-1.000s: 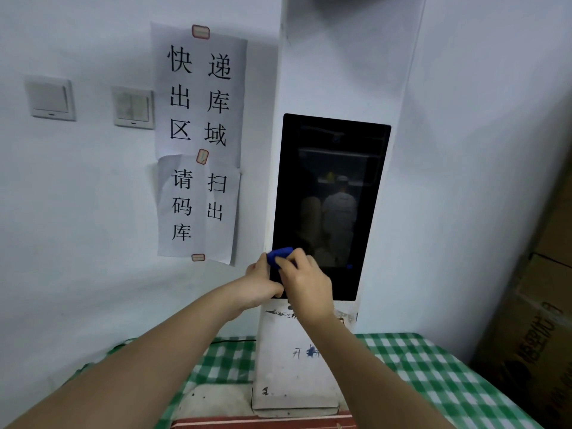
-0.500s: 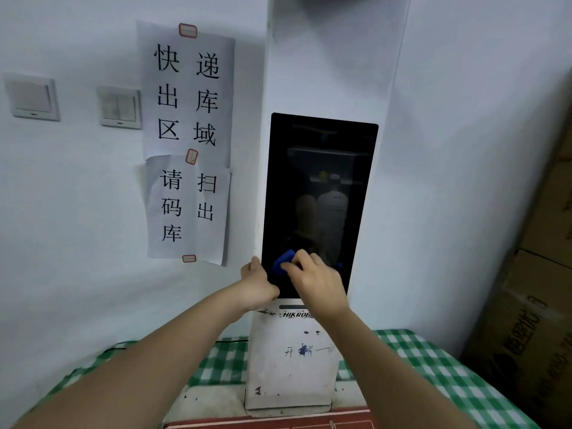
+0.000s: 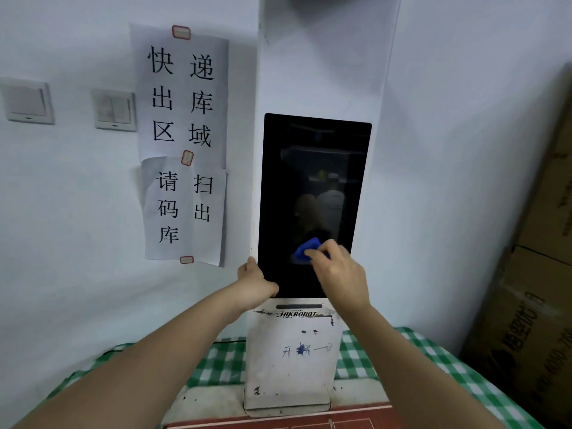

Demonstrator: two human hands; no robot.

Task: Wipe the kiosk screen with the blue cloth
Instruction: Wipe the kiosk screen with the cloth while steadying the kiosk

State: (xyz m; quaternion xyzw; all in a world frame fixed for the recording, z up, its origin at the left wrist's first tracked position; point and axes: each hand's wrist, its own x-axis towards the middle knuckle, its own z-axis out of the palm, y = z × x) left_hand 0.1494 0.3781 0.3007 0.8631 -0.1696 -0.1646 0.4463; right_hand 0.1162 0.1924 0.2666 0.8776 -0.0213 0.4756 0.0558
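Note:
A tall white kiosk (image 3: 291, 360) stands against the wall, with a dark upright kiosk screen (image 3: 312, 168) on its front. My right hand (image 3: 339, 274) presses a bunched blue cloth (image 3: 306, 249) against the lower part of the screen; most of the cloth is hidden under my fingers. My left hand (image 3: 255, 281) grips the kiosk's left edge at the screen's bottom corner, fingers wrapped behind it.
Paper signs (image 3: 182, 140) with printed characters and two light switches (image 3: 114, 109) hang on the wall to the left. A green checked tablecloth (image 3: 433, 360) covers the table under the kiosk. Cardboard boxes (image 3: 532, 305) are stacked at the right.
My right hand has slid the blue cloth from the screen's lower left corner rightward and slightly up. My left hand has stayed on the kiosk's left edge.

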